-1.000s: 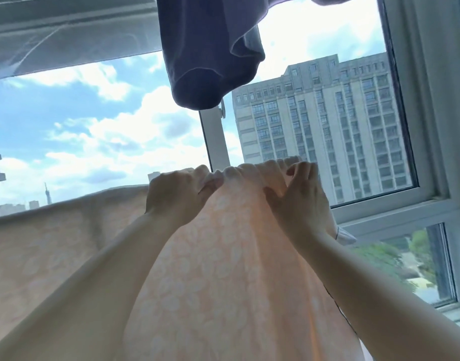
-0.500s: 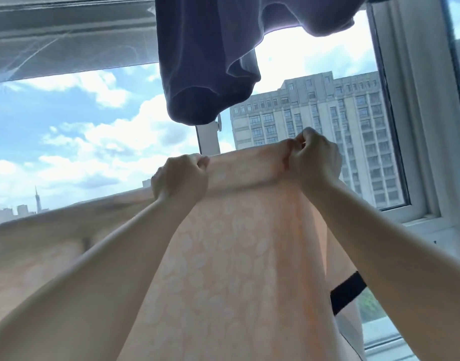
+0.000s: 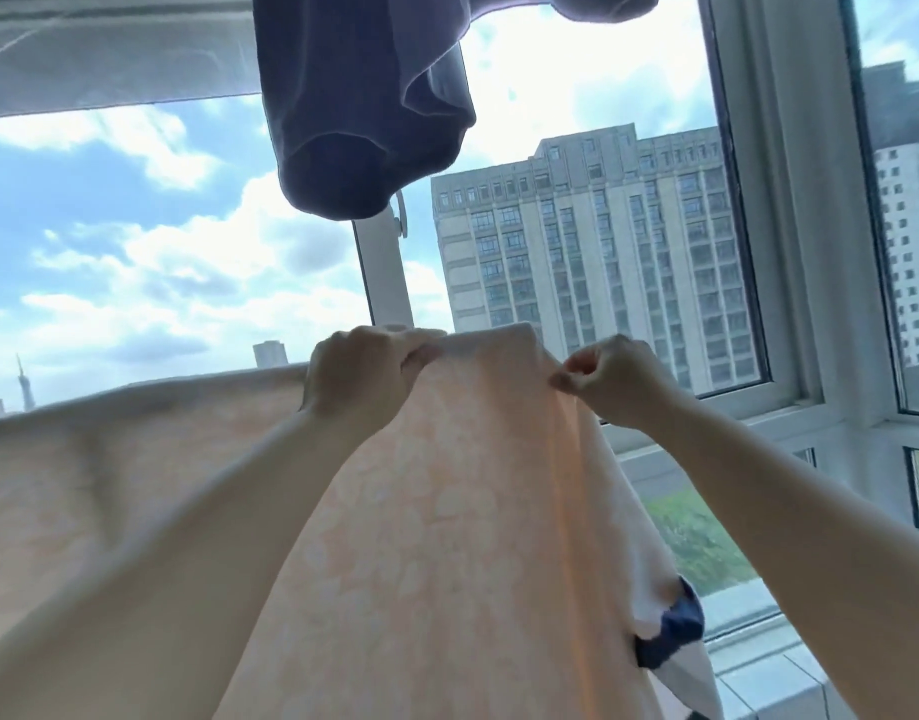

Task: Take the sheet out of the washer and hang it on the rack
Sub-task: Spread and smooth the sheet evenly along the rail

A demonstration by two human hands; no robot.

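The sheet (image 3: pixel 447 511) is pale peach with a faint white flower print. It hangs in front of me, its top edge running from the far left to the middle of the view. My left hand (image 3: pixel 363 376) grips the top edge with curled fingers. My right hand (image 3: pixel 613 381) pinches the same edge a short way to the right, where the cloth folds down. Whatever bar carries the sheet is hidden under the cloth. The washer is out of view.
A dark blue garment (image 3: pixel 363 111) hangs overhead, just above and behind my hands. Behind the sheet stands a large window with a white frame (image 3: pixel 384 283) and a sill (image 3: pixel 758 407). A dark blue and white cloth piece (image 3: pixel 670 631) shows at the sheet's lower right.
Both hands have dropped lower in the view and stay on the sheet's top edge. The right hand has shifted right and now pinches the fold instead of gripping it from above.
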